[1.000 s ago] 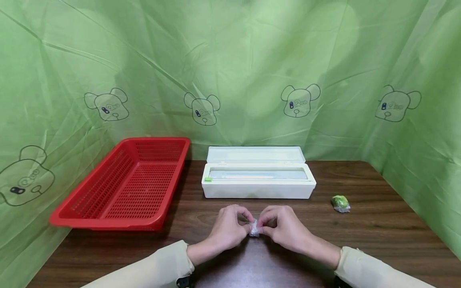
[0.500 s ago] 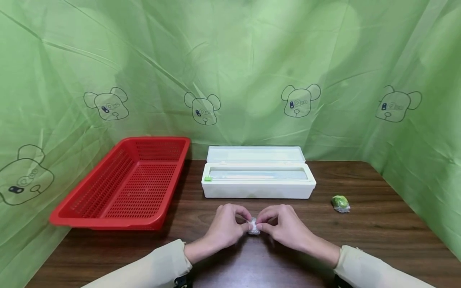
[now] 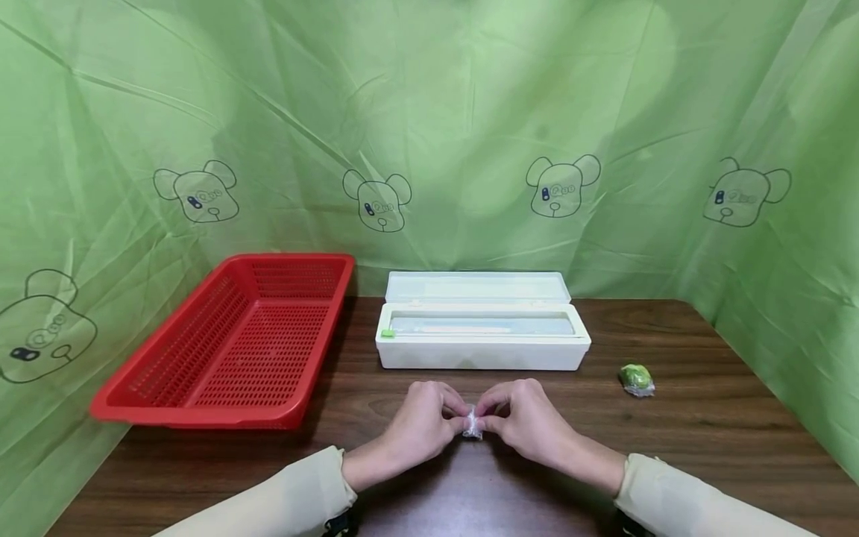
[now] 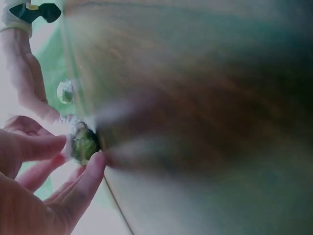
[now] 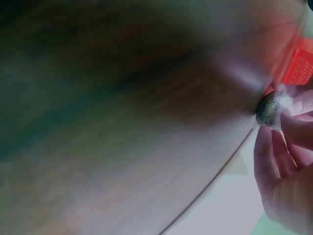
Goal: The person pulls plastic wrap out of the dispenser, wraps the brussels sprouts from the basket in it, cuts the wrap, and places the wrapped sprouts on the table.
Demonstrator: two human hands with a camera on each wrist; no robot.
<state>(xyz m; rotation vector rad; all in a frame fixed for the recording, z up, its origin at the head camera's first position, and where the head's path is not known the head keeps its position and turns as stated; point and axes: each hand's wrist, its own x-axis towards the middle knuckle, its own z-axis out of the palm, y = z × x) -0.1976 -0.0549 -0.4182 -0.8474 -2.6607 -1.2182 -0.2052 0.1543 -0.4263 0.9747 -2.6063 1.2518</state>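
At the middle of the table in the head view, a small green lump wrapped in crinkled clear film (image 3: 473,424) sits between two hands. The left hand (image 3: 424,419) pinches one side of it with thumb and fingers. From the other side the right hand (image 3: 530,421) pinches the gathered film. In the left wrist view the green lump (image 4: 84,146) shows through its wrapping, held at the fingertips. The right wrist view shows the same lump (image 5: 269,108) close over the dark table, partly covered by fingers. Its exact kind is hard to make out.
Behind the hands stands a long white cling film dispenser (image 3: 483,354), its lid raised and a green slider at the left. A red perforated basket (image 3: 295,410) is at the left. Another film-wrapped green lump (image 3: 636,380) lies right. Green sheeting (image 3: 463,112) surrounds the wood table (image 3: 705,447).
Both hands stay at the wrapped lump, with only small shifts of the fingers on the film. The basket, dispenser and second lump stay in place.
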